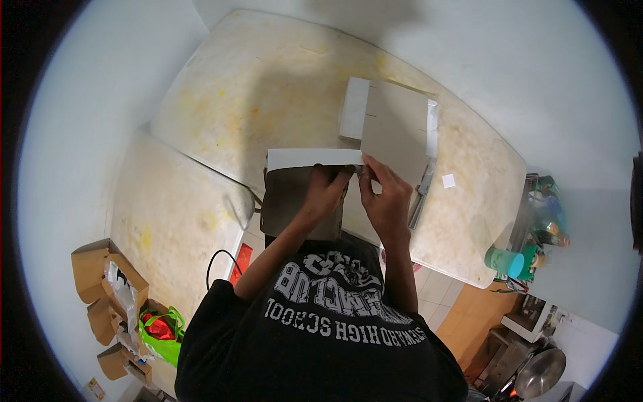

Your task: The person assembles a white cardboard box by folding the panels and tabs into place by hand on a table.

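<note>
A grey-brown cardboard box (291, 201) with a white flap (301, 159) along its far edge is held close to my body, at the table's near edge. My left hand (326, 192) reaches over the box, its fingers bent against the inside of the white flap. My right hand (386, 194) pinches the right end of that flap at the corner. Fingertips of both hands are partly hidden. Just beyond my right hand lies flat grey cardboard (396, 117) with white side flaps. A long, thin grey tool (420, 195) rests beside it; its kind is unclear.
A small white paper square (449, 181) lies on the stained white table (201, 94). A turquoise cup (508, 262) stands near the right edge. To the lower left are opened brown cartons (94, 275) and a green bag (163, 342). A pan (540, 373) sits at the lower right.
</note>
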`<action>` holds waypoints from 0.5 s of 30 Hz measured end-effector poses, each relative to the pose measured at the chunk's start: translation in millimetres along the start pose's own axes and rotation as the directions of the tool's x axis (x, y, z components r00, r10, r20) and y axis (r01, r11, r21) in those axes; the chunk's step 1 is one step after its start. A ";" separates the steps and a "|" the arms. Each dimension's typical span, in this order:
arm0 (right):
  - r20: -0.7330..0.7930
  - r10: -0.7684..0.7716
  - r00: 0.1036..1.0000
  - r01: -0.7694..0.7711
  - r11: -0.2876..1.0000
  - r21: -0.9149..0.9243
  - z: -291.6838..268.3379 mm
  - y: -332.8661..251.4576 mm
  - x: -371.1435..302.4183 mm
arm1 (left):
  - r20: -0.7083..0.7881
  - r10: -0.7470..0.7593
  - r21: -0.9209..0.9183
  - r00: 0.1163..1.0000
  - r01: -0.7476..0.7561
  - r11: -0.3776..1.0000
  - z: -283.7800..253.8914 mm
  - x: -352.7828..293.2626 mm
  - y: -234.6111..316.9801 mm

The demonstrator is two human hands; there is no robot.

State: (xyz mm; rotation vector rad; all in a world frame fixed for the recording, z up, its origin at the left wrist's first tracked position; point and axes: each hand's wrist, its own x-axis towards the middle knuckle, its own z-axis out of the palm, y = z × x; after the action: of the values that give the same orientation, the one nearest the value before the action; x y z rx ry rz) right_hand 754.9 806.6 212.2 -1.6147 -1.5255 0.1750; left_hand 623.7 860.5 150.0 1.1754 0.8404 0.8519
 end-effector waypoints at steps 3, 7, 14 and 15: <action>0.016 0.004 1.000 -0.004 1.000 -0.022 -0.9 -1.2 -1.7 | -0.010 -0.061 -0.043 0.998 0.061 0.997 3.1 -3.7 3.9; 0.098 0.061 0.993 -0.056 0.997 -0.046 -5.8 -2.7 -5.3 | -0.028 -0.198 -0.254 0.980 0.184 0.949 6.8 -8.9 7.2; 0.158 0.215 0.964 -0.228 0.971 0.067 -18.5 1.4 -17.7 | 0.195 -0.332 0.003 0.923 0.338 0.941 6.2 -13.9 17.6; 0.174 0.265 0.948 -0.287 0.951 0.114 -21.5 -0.5 -18.1 | 0.200 -0.342 0.000 0.918 0.349 0.937 8.2 -14.8 16.3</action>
State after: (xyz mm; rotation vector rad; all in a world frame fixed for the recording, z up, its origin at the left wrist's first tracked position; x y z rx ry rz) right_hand 763.9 780.5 217.3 -1.7298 -1.3618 0.5628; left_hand 622.7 846.7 169.0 1.0209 0.8337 0.4499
